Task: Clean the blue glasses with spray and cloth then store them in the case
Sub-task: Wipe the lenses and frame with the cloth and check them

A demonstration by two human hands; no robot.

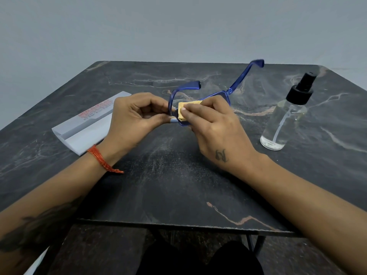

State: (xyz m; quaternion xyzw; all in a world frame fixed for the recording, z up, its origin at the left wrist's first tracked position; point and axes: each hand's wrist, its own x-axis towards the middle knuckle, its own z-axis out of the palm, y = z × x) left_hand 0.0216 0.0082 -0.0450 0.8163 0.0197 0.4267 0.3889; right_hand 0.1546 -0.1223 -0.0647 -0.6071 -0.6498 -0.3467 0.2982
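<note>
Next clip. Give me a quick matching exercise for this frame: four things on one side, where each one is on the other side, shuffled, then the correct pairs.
Things:
1. blue glasses
2. yellow cloth
3. spray bottle
4. white case

Places:
A. standing on the table to the right of the hands
B. lying on the table to the left of the hands
C. held up over the table, left hand gripping the frame
D. pinched in the right hand against a lens

Pairs: 1-C, 2-D, 3-A, 4-B
</note>
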